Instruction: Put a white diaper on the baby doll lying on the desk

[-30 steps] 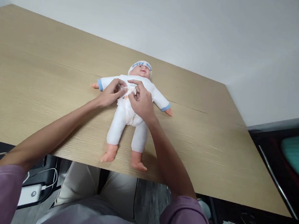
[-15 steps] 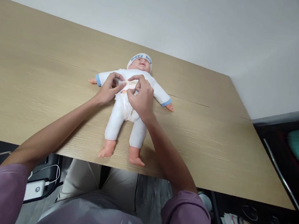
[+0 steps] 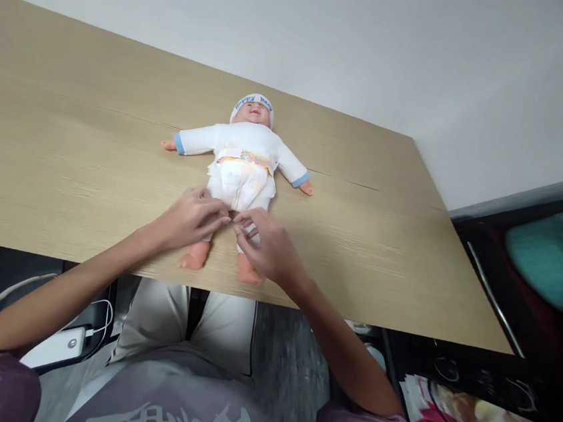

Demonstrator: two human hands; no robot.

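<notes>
A baby doll (image 3: 256, 134) in a white suit with blue cuffs and a lettered cap lies on its back, head away from me. Around its hips and belly is a white diaper (image 3: 241, 183) with an orange and coloured band across the top. My left hand (image 3: 195, 219) is over one leg, its thumb and fingertips drawn together just below the diaper. Opposite it, my right hand (image 3: 271, 243) is over the other leg, thumb and forefinger in a pinch. The fingertips nearly meet between the legs; anything in them is too small to make out.
The doll lies on a wooden table (image 3: 91, 151) close to its front edge, with a pale wall (image 3: 329, 41) behind. Below the table at left is a white power bank (image 3: 59, 345) with a cable. A teal object (image 3: 553, 260) stands at the right.
Both hands have moved from the diaper's top band down toward me, to between the doll's legs. The diaper's front is now uncovered. The view has shifted slightly.
</notes>
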